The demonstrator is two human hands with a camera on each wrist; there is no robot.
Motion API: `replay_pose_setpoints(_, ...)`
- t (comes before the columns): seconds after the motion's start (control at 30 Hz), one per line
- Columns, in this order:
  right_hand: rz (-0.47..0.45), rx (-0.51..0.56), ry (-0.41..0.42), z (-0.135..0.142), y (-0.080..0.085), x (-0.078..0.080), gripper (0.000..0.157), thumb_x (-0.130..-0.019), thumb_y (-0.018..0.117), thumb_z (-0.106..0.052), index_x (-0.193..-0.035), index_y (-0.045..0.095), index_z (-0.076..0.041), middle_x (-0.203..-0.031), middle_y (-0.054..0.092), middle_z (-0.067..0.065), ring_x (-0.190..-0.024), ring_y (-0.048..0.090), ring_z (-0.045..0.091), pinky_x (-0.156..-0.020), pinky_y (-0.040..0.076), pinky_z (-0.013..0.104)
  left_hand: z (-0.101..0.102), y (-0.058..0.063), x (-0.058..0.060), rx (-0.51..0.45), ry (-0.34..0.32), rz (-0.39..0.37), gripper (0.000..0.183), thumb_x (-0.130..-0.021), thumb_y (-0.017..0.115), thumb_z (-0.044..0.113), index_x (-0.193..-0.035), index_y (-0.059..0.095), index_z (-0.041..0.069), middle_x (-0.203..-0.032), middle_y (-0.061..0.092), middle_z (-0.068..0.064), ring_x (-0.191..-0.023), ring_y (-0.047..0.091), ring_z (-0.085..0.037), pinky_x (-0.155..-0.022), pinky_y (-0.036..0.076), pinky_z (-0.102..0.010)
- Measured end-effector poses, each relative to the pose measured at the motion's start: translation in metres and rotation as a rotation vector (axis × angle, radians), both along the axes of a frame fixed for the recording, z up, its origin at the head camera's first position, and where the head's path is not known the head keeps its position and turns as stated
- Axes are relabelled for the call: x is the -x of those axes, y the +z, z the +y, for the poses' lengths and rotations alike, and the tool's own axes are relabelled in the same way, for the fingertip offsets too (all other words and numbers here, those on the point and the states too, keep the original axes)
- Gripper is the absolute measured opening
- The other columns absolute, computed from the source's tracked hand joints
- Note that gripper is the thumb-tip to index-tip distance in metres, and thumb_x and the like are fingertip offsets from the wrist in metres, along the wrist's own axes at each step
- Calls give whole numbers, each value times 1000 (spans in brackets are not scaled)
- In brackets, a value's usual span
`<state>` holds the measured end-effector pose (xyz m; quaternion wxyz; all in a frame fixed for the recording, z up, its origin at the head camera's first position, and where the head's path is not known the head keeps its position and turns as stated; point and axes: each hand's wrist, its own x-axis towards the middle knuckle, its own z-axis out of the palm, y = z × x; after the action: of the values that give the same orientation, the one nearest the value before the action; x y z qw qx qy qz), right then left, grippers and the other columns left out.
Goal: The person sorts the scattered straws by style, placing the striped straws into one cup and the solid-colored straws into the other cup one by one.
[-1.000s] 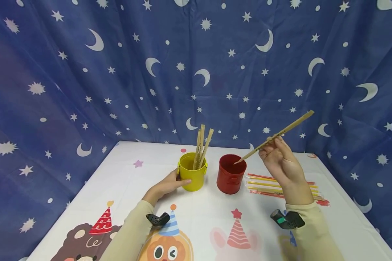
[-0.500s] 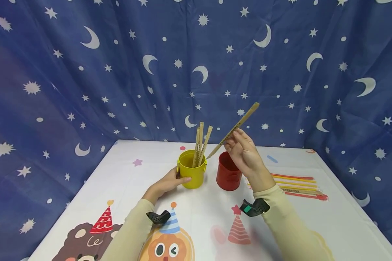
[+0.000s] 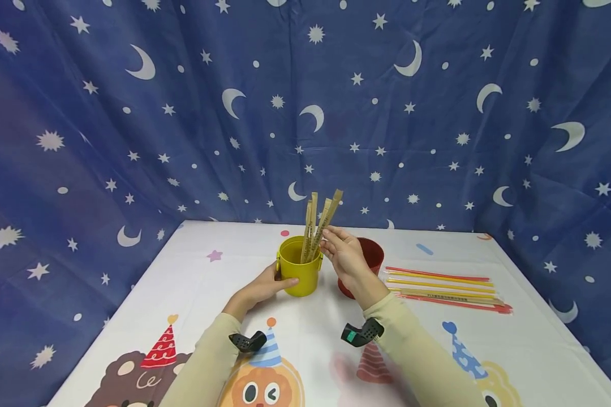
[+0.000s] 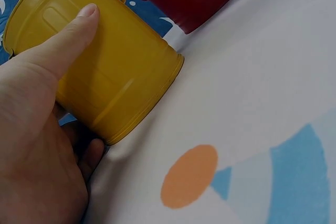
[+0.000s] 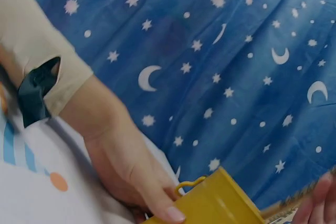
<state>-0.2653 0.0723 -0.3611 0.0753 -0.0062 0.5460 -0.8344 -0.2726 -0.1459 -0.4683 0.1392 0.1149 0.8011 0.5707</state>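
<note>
A small yellow bucket (image 3: 305,280) stands on the table with several straws in long brown paper wrappers (image 3: 309,226) leaning in it. My left hand (image 3: 257,289) holds it from the left; in the left wrist view the thumb lies along the yellow wall (image 4: 121,72) and other fingers go behind it. At the bucket's right rim, my right hand (image 3: 347,257) pinches another paper-wrapped straw (image 3: 333,203), its lower part inside the mouth and its top tilted right. Only the fingers of that hand (image 5: 317,203) show at the right wrist view's lower corner.
Just right of the yellow bucket stands a red bucket (image 3: 374,253), partly hidden behind my right hand and wrist. Farther right, red and yellow straws in clear wrappers (image 3: 440,280) lie beside a brown-wrapped one (image 3: 448,296). A starry blue curtain (image 3: 305,113) hangs behind the table.
My right hand has brought the paper-wrapped straw leftward from over the red bucket to the yellow one and lowered its end inside, turning it steeper. The left hand stays on the bucket.
</note>
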Motion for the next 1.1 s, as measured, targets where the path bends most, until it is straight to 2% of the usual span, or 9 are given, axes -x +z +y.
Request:
replay_pose_setpoints(0.07, -41, -49, -43, -3, -5, 2, 33, -103, 57, -11, -134, 53, 0, -103, 59, -2, -78, 62, 5, -80, 55, 16, -1, -1, 1, 3, -1, 6, 81, -92, 72, 41, -156, 32, 10, -156, 46, -12, -145, 43, -31, -125, 30, -54)
replay_pose_setpoints(0.2, -90, -86, -94, -6, -9, 3, 32, -101, 59, -11, -130, 56, 3, -97, 61, -1, -72, 63, 4, -75, 56, 16, 0, -3, 3, -9, 4, 2, 81, -92, 73, 40, -156, 33, 10, -156, 46, -12, -145, 44, -30, -125, 30, -53)
replay_pose_setpoints(0.4, -109, -175, -111, -13, -9, 0, 33, -99, 55, -9, -129, 56, 5, -98, 59, 4, -71, 58, 7, -72, 53, 17, 0, -4, 3, -2, 16, -1, 85, -91, 73, 42, -157, 31, 9, -158, 44, -12, -147, 41, -31, -126, 28, -54)
replay_pose_setpoints(0.57, -100, -209, -115, -15, -11, -4, 27, -99, 54, -8, -123, 58, 5, -100, 60, 8, -70, 58, 8, -71, 53, 17, 0, -5, 2, -3, 15, 11, 84, -91, 73, 42, -157, 32, 9, -158, 44, -13, -146, 42, -32, -125, 29, -55)
replay_pose_setpoints(0.87, -96, -244, -91, -13, -14, -9, 29, -99, 54, -11, -123, 57, 5, -105, 59, 11, -67, 59, 8, -69, 55, 16, 1, -7, 0, 14, 33, 7, 86, -91, 73, 44, -157, 31, 8, -158, 44, -13, -146, 43, -32, -125, 29, -55)
replay_pose_setpoints(1.1, -101, -176, -7, -12, -4, -15, 27, -101, 54, -18, -122, 44, -4, -98, 56, 6, -65, 60, 9, -68, 54, 17, 0, -4, 1, 12, 33, 13, 87, -90, 74, 45, -157, 32, 7, -157, 45, -14, -145, 44, -32, -125, 29, -55)
